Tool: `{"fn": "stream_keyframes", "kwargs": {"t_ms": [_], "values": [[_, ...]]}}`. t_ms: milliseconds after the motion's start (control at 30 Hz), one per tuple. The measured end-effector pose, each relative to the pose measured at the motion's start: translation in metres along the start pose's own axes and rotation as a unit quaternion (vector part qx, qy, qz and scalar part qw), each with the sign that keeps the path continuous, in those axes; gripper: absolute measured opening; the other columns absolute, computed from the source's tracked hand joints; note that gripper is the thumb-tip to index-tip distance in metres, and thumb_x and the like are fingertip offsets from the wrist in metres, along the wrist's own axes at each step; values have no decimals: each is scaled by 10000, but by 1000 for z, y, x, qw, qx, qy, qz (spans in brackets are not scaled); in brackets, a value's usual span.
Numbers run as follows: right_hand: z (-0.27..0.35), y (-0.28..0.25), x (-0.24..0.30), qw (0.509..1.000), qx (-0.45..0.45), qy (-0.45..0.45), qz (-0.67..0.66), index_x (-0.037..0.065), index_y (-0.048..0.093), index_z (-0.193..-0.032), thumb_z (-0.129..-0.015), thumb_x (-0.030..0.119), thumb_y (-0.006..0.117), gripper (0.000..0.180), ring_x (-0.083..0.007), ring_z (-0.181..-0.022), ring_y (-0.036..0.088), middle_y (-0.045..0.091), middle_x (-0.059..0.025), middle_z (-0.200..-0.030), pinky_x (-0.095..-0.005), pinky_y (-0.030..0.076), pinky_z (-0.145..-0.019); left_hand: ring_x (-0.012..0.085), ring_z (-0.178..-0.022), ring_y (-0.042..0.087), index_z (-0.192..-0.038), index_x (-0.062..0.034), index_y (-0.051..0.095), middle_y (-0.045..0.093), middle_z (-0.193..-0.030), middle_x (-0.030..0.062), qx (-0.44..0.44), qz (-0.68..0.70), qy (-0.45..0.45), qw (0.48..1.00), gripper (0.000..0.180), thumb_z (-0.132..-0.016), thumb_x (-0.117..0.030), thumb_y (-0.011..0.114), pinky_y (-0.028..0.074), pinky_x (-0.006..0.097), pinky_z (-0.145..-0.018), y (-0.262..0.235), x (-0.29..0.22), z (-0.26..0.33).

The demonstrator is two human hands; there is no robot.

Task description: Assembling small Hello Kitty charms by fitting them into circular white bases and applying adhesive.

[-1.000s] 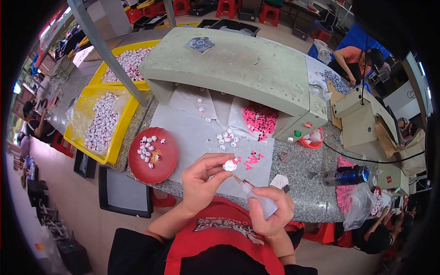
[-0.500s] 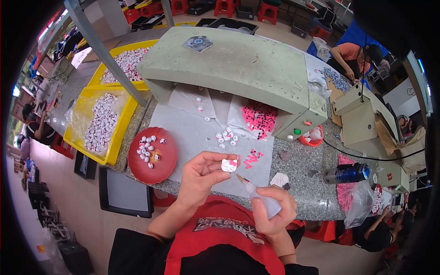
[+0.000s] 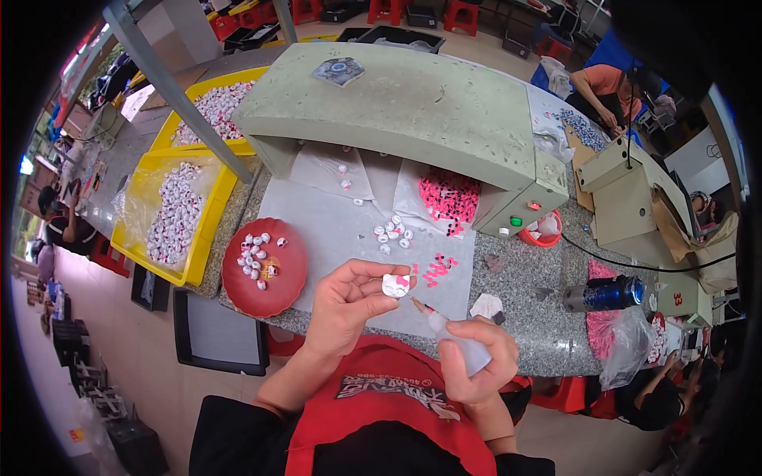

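Observation:
Between the thumb and fingers of my left hand point(image 3: 349, 305) is a small white piece point(image 3: 395, 285) with a pink patch on it. My right hand point(image 3: 480, 361) is wrapped round a translucent squeeze bottle point(image 3: 464, 351). Its narrow brownish tip point(image 3: 418, 305) points up at the white piece, a little below and to the right of it. Just beyond my hands, loose pink pieces point(image 3: 436, 270) lie on a white sheet point(image 3: 317, 230), near a cluster of white pieces point(image 3: 392, 235). Left of my hands, a red plate point(image 3: 263, 297) holds several more white pieces.
A pale green metal housing point(image 3: 397, 95) arches over the sheet, with a heap of pink and black pieces point(image 3: 450, 198) under it. Yellow trays point(image 3: 193, 270) of white pieces stand left. On the right are a red basket point(image 3: 558, 238), a blue bottle point(image 3: 623, 291) and co-workers point(image 3: 607, 83).
The squeeze bottle's tip has drawn slightly away from the white piece, down and to the right. My left hand has stayed almost still, the piece tilting a little.

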State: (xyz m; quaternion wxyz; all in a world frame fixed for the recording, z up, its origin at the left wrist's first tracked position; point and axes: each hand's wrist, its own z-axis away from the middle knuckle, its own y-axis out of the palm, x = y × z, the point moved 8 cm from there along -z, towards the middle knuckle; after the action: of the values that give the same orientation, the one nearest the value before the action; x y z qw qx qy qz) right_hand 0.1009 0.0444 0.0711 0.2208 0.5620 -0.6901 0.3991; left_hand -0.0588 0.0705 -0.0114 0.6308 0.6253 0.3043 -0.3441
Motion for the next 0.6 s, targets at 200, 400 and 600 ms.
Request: {"fn": "stream_keyframes", "kwargs": {"t_ms": [200, 400, 600], "values": [[0, -3, -3, 1000, 2, 14, 9, -7, 575, -793, -624, -4, 636, 180, -199, -514, 582, 616, -88, -674, -346, 514, -618, 299, -995, 557, -992, 21, 511, 564, -1045, 177, -18, -26, 4, 1000, 327, -690, 136, 560, 443, 375, -885, -3, 0, 0], [-2, -2, -10, 1000, 14, 24, 0, -20, 584, -829, -654, 11, 627, 182, -185, -526, 589, 614, -103, -671, -286, 485, -531, 282, -979, 566, -994, 34, 509, 565, -1044, 179, -18, -49, 6, 999, 319, -696, 140, 554, 450, 342, -869, -1, 3, -5], [17, 14, -134, 875, -85, 404, -254, -36, 561, -896, -723, 107, 603, 229, -140, -559, 575, 582, -94, -659, -221, 455, -490, 254, -966, 576, -1025, 51, 506, 568, -1046, 174, -70, -81, 13, 994, 339, -700, 138, 552, 458, 299, -839, -22, 17, -15]]}}
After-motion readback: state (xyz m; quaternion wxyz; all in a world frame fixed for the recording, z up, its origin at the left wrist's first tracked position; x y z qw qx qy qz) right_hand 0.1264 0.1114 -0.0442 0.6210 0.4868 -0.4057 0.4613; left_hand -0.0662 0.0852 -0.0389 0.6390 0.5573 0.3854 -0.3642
